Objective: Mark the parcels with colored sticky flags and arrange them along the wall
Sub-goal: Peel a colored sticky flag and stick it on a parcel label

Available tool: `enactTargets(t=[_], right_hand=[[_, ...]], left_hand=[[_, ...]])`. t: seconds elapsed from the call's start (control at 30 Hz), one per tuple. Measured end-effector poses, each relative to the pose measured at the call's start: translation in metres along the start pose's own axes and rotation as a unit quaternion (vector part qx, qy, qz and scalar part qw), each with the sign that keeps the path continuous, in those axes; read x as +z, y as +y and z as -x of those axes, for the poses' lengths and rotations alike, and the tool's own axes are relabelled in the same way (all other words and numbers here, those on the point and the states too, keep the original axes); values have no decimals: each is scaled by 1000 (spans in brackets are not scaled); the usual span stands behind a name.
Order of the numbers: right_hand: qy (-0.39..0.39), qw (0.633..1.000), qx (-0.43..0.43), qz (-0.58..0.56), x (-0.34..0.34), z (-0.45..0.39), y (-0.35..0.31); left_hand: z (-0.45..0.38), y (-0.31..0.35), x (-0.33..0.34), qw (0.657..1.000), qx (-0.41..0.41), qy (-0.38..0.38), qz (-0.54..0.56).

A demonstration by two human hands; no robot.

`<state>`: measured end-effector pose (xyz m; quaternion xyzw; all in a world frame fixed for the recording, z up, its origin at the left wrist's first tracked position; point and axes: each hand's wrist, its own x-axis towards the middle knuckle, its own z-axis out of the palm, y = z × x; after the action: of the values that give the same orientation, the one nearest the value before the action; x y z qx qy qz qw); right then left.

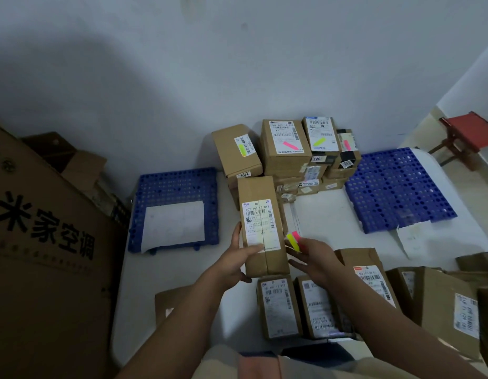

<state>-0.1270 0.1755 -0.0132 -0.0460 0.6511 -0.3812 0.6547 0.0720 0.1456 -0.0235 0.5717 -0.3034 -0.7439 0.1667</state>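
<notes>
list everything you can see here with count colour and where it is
held parcel: one, brown with white label, lifted in front of the stack
sticky flags: small pad, yellow and pink, in right hand
flagged parcels: stack by the wall, brown; four tops show yellow or pink flags
unflagged parcels: several, brown, floor near the person and to the right
pallets: two, blue, either side of the stack
paper sheet: one, white, on the left pallet
large carton: one, brown, black print, far left
stool: one, red, right corner
left hand: grips the held parcel
right hand: pinches the flags
</notes>
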Motion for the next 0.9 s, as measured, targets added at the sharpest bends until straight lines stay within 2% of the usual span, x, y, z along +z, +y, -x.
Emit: enactTargets(t=[0.1,0.23,0.33,0.47,0.73,0.9], right_hand=[[-3,1000,-7,-17,-1,1,1],[31,997,-39,-56,0,0,-2],[16,995,-57,-86,2,3,-4],[-33,991,-64,-116,9,8,-4],[-82,993,-81,-41,27,6,-6],[-66,995,-61,-32,39,1,-13]], left_hand=[[-3,0,1,1000,-10,11,7],[-5,0,0,999,-18,26,-4],[-7,3,-1,998,-4,55,-10],[-8,8,0,997,30,76,4],[-8,9,9,986,92,139,-26],[0,20,14,941,210,256,-72]])
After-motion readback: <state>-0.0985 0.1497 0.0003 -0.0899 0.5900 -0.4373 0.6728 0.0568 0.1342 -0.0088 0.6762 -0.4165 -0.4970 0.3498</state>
